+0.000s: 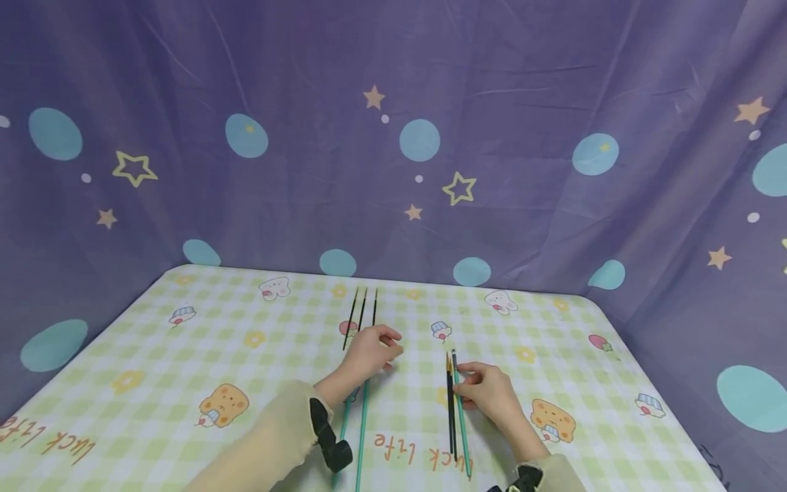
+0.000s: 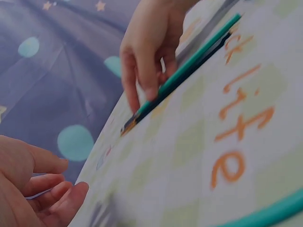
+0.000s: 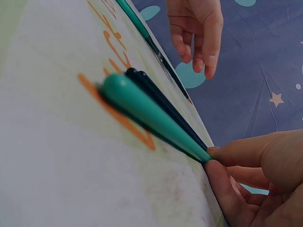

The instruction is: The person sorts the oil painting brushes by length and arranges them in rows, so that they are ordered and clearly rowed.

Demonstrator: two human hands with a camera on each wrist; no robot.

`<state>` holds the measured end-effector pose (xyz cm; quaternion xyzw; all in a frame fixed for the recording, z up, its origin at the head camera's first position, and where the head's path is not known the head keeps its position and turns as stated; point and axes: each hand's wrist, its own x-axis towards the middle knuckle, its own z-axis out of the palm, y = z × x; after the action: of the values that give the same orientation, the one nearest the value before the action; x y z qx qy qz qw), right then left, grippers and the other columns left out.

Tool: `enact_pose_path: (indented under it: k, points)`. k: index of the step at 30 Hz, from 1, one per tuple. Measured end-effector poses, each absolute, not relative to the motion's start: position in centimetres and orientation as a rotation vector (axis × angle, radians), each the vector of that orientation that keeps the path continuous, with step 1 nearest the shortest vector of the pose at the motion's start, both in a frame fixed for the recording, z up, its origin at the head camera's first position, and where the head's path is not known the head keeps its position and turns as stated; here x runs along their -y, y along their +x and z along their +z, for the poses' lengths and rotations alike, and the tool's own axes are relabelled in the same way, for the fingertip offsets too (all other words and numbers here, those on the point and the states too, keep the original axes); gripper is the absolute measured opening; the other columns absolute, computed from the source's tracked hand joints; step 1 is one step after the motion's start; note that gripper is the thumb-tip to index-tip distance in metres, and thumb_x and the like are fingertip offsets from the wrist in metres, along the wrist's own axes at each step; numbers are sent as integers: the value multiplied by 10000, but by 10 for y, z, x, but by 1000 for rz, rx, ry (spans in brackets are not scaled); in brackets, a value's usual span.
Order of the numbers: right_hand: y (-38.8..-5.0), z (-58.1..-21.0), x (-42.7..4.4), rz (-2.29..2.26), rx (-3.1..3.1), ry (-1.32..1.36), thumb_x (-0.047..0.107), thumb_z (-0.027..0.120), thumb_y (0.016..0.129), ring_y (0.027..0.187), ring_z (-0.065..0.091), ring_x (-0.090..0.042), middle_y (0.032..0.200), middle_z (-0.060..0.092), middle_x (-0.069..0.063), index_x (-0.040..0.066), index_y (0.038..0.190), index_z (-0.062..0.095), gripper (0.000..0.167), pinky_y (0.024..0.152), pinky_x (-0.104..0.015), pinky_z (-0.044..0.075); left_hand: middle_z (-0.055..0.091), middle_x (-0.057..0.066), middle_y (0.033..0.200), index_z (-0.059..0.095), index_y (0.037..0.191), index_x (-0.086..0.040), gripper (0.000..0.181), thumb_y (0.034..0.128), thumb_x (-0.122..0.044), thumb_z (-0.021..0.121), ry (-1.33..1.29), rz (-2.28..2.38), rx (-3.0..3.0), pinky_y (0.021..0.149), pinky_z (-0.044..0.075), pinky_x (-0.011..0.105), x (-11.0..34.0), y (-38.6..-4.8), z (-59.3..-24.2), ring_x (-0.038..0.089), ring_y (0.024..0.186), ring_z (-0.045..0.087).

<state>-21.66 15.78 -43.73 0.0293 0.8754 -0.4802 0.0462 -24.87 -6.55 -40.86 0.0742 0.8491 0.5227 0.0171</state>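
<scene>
On checked tablecloth point(image 1: 277, 369), before starry purple curtain point(image 1: 320, 191): right grip point(image 1: 492, 395) pinches green brush point(image 3: 147, 113); left grip point(image 1: 370, 352) seemingly loose.

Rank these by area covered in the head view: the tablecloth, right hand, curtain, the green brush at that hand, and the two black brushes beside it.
1. Purple curtain
2. Checked tablecloth
3. Right hand
4. Green brush
5. Two black brushes, too alike to rank against each other
</scene>
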Motion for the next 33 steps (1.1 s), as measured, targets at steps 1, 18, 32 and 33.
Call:
enact_pose_path:
  k: [1, 18, 32, 33]
  points:
    - [-217, -437, -158, -1467, -2672, 85, 49, 707, 739, 539, 580, -117, 731, 596, -55, -5, 1143, 601, 421, 513, -257, 535, 592, 95, 840, 627, 1011, 12, 230, 806, -92, 640, 241, 1628, -2621, 524, 537, 312, 63, -247, -409, 239, 566, 622]
    - [-216, -436, -158, -1459, -2680, 74, 60, 709, 740, 539, 582, -110, 727, 609, -45, -7, 1141, 600, 421, 519, -252, 535, 586, 53, 720, 611, 958, 24, 220, 758, -40, 679, 187, 1683, -2395, 482, 522, 291, 16, -217, -419, 174, 479, 601]
    - [-215, -437, -159, -1470, -2694, 35, 42, 694, 750, 540, 588, -116, 713, 612, -46, -26, 1149, 591, 417, 514, -254, 535, 524, 44, 753, 589, 958, -15, 284, 704, -29, 716, 152, 1673, -2432, 427, 490, 242, -11, -207, -431, 126, 442, 543]
    - [-215, -437, -159, -1471, -2692, 34, 40, 692, 751, 540, 589, -116, 714, 610, -47, -26, 1150, 590, 417, 515, -254, 535, 518, 46, 757, 586, 957, -19, 289, 703, -35, 722, 155, 1660, -2450, 421, 483, 235, -12, -206, -432, 122, 436, 541]
